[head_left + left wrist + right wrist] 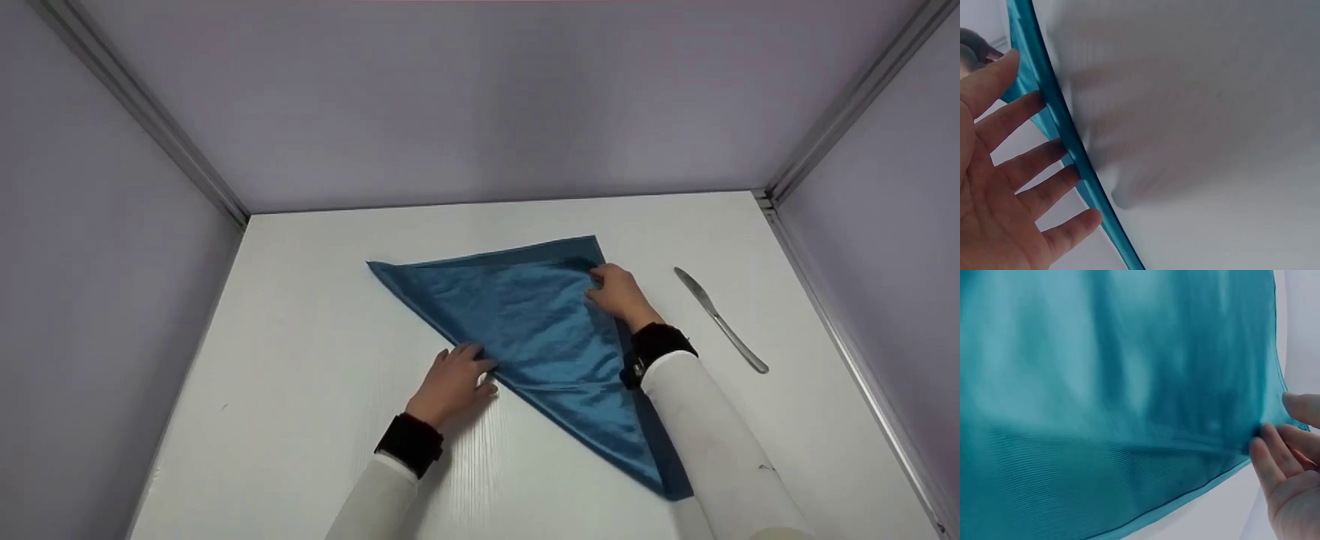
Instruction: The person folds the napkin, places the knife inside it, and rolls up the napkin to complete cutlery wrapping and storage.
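Smoothing blue napkin [540, 322], left hand [454, 382], right hand [619, 294].

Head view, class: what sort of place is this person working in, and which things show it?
Probably a purpose-built recording booth, not a dining room: plain grey walls with metal corner rails enclose a bare white table, which holds only a blue napkin and a knife.

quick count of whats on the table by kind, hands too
cloth: 1, blue, folded into a triangle
knife: 1, silver, right of the cloth
hands: 2, left hand and right hand, both on the cloth
total: 4
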